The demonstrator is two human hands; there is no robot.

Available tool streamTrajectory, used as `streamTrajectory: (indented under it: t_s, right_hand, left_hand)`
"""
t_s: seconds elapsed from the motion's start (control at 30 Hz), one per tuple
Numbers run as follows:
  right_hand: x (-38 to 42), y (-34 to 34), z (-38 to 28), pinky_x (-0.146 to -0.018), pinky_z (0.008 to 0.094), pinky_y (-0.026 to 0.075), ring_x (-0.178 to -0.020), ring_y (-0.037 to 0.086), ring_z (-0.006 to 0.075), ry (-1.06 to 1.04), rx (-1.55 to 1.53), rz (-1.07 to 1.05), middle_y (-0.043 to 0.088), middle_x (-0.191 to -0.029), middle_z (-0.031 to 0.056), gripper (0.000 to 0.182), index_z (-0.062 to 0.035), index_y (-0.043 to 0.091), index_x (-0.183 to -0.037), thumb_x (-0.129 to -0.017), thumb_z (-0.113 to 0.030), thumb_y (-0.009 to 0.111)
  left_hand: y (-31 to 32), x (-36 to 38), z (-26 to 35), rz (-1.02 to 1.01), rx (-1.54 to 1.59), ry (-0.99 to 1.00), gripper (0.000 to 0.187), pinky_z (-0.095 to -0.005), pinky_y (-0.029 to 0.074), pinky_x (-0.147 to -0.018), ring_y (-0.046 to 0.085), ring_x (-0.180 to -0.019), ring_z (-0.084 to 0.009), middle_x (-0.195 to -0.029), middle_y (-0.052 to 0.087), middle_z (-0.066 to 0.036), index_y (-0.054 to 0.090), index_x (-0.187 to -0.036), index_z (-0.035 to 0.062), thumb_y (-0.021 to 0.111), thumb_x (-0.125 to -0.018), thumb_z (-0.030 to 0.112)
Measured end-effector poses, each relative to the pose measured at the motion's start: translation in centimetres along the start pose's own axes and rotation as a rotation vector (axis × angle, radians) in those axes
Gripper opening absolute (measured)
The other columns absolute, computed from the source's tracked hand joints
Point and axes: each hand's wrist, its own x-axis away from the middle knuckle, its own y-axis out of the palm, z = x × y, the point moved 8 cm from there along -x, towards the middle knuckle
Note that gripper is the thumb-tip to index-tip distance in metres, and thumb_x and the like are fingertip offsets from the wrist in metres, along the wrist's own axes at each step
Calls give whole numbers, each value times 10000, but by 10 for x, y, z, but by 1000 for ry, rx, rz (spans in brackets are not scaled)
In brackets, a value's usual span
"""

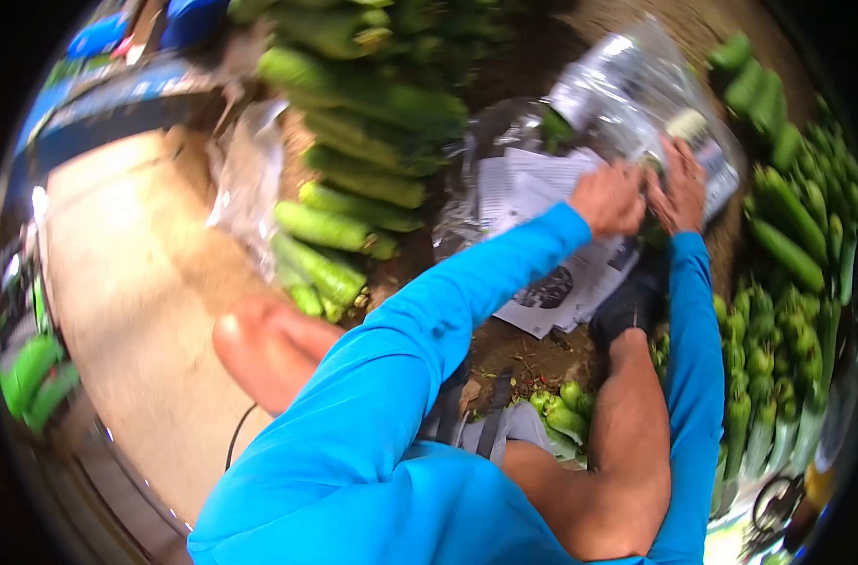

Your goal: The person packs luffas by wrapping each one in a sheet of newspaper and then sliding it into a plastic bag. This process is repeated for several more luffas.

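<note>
My left hand (609, 200) is closed, knuckles up, beside the lower edge of a clear plastic bag (626, 71). What its fingers hold is hidden. Touching it on the right, my right hand (679, 188) lies with its fingers stretched out over the plastic, the thumb towards the left hand. A pale, roundish piece (688, 125) shows just beyond those fingertips; blur hides its kind. Under and left of my hands, printed paper sheets (518, 193) are spread on the ground. Something dark green lies partly covered below the hands.
Long green gourds (344, 165) are stacked to the left. More green vegetables (786, 235) line the right side, with small green ones (565, 410) near my legs. A tan board (137, 282) lies at the far left, with crumpled clear plastic (250, 174) at its edge.
</note>
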Motion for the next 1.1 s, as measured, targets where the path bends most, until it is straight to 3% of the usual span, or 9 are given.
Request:
streamTrajectory:
  t_s: [0.13,0.23,0.33,0.43,0.47,0.53,0.67,0.8,1.1]
  right_hand:
    - [-11,4,-2,-1057,455,359,-1250,468,368,23,114,-120,430,-1414,145,562,-127,523,-1332,-835,-348,663]
    - [-27,-19,-34,-1030,462,386,-1267,431,387,-74,256,-36,389,-1424,186,578,-90,513,-1308,-816,-348,674]
    - [-22,-31,-107,-1006,459,405,-1270,428,381,-299,133,-225,389,-1426,184,588,-89,506,-1303,-788,-309,686]
    - [28,-7,-176,-940,452,437,-1156,492,363,-591,107,-574,453,-1332,167,632,-48,502,-1286,-749,-308,712]
    - [54,14,-183,-913,458,446,-1192,468,363,-620,126,-668,435,-1349,166,668,-57,507,-1292,-734,-349,730]
    - [98,44,-206,-893,488,449,-1283,404,358,-598,176,-848,382,-1413,155,803,-82,466,-1353,-688,-410,774]
    - [154,61,-247,-823,492,473,-1218,429,356,-304,181,-674,349,-1445,169,717,-63,491,-1306,-739,-456,685]
    - [202,53,-272,-950,533,425,-1282,369,413,27,16,-526,314,-1468,182,760,-34,478,-1320,-731,-470,679]
    - [245,83,-256,-1055,588,300,-1412,181,427,94,144,-536,161,-1563,144,816,-143,397,-1422,-771,-533,695]
  left_hand:
    - [-35,124,24,-154,112,381,245,-484,467,-566,597,-692,-361,-798,548,-155,511,-974,42,588,-827,222]
    - [-73,219,2,-706,34,445,248,-461,505,-556,629,-678,-349,-701,583,-153,542,-805,43,606,-813,283]
    - [-159,266,-72,-1079,-279,135,291,-479,530,-616,652,-764,-381,-785,660,-167,636,-867,69,632,-794,350]
    - [-252,273,-176,-1024,-621,-109,342,-484,532,-641,658,-801,-363,-826,666,-157,642,-968,51,670,-758,318]
    - [-290,270,-201,-774,-799,-146,421,-464,511,-678,629,-880,-346,-906,637,-162,597,-1038,39,657,-778,365]
    - [-328,278,-217,-567,-829,19,547,-449,476,-736,565,-981,-332,-1035,580,-172,544,-1153,37,635,-791,437]
    - [-321,309,-238,-542,-798,154,747,-452,408,-886,485,-1069,-358,-1134,506,-201,462,-1326,10,595,-811,534]
    - [-300,318,-238,-253,-880,202,765,-456,373,-925,465,-1100,-346,-1178,505,-188,465,-1300,24,645,-759,534]
    - [-297,302,-258,-335,-838,46,790,-453,389,-879,498,-1057,-324,-1131,545,-153,505,-1231,33,683,-662,550]
